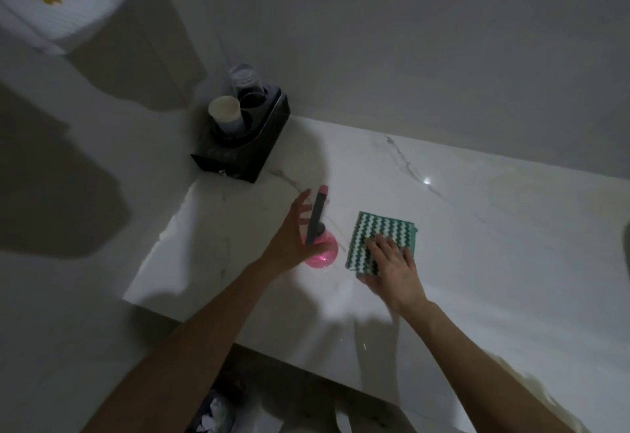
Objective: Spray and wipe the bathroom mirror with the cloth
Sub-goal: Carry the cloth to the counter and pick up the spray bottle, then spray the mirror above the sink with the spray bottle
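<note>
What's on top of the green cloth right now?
The right hand rests on the cloth's near corner, fingers spread flat. The rest of the zigzag surface is bare. The part under the palm is hidden; the cloth lies on the marble counter.

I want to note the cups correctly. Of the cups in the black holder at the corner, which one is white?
The white cup on the left side of the black holder, nearest the camera. The other cup, behind it, is clear with a dark inside.

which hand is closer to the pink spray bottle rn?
Left. The left hand is open right beside the pink spray bottle, fingers spread by its grey sprayer head. The right hand lies on the green-and-white cloth, to the bottle's right.
</note>
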`<state>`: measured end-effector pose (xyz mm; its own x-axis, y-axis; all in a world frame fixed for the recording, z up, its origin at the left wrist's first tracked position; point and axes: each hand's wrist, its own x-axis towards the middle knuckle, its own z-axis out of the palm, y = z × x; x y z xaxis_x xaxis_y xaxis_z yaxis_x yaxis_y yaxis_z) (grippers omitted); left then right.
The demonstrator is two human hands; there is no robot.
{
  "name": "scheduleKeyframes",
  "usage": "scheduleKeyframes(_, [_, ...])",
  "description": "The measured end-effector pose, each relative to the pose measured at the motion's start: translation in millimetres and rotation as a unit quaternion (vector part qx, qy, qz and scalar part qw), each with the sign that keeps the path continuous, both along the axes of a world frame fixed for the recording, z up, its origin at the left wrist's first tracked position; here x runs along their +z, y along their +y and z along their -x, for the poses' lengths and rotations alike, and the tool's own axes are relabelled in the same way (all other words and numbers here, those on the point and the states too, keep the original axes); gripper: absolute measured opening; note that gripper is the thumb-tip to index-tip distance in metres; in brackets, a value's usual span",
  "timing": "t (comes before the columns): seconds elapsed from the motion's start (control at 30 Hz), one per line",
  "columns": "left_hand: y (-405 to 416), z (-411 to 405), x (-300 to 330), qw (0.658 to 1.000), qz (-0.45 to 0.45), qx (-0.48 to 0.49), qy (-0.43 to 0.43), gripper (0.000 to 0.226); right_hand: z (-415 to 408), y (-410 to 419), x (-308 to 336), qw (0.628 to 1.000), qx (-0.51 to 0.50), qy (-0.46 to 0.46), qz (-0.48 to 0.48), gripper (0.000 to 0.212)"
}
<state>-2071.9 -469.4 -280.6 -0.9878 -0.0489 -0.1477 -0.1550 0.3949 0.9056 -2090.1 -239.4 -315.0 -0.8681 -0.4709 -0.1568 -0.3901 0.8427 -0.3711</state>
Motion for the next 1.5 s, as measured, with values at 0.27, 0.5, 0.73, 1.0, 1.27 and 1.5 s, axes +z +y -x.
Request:
scheduleKeyframes(0.27, [2.6,16.1,17.1,0.991,0.074,-0.103,0.036,0.091,10.5,-6.0,-13.9,0.998,0.024,-0.010,-0.064,0.079])
scheduleKeyframes(0.5, [8.7,16.9,10.4,0.994,0.070,-0.065,0.055,0.067,15.6,-8.0,-24.2,0.995,0.037,0.022,-0.086,0.060])
scheduleKeyframes(0.73, [33.0,21.8,24.3,0.991,0.119,-0.031,0.053,0.074,16.3,-14.9,-3.5,0.998,-0.056,-0.022,0.028,0.056])
scheduleKeyframes(1.0, [82.6,67.3,100.7,0.982,0.102,-0.054,0.151,0.051,31.6,9.6,81.4,0.903,-0.304,-0.013,0.303,0.033])
scheduleKeyframes(1.27, [165.8,106.2,201.8,0.967,0.063,-0.103,0.226,0.049,46.6,67.4,181.7,0.834,-0.383,0.123,0.378,0.033])
scheduleKeyframes(1.5, [231.0,114.9,243.0,0.955,0.060,-0.106,0.269,0.047,57.7,132.8,235.4,0.797,-0.406,0.180,0.409,0.032])
